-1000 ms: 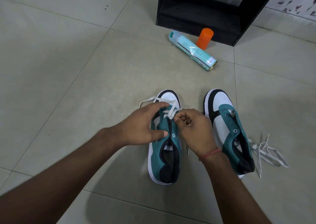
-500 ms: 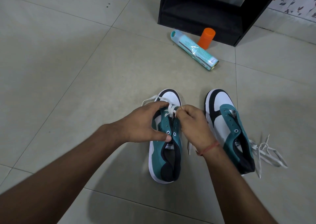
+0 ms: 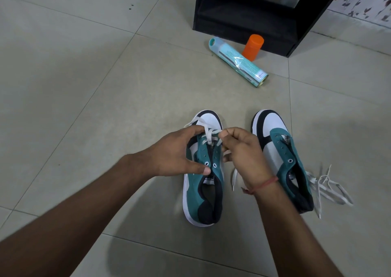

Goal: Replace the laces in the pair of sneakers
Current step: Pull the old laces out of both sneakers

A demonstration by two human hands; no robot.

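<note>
Left hand (image 3: 177, 156) cups the teal suede-look sneaker with white toe and black trim (image 3: 204, 183), thumb pressed beside the upper eyelets, fingers curled over the far side of the vamp. Shoe's long axis runs away from the person, toe far. Flat white woven lace (image 3: 209, 136) crosses only the lowest eyelets, toeward of both hands. Right hand (image 3: 243, 151) pinches a lace strand just above the tongue; the free tail hangs beside the wrist. Next eyelet lies heelward of that pinch, right hand nearer. Matching second sneaker (image 3: 281, 158) stands unlaced, on smooth beige floor tile (image 3: 84, 86). Loose white lace bundle (image 3: 325, 187) lies touching its heel side.
</note>
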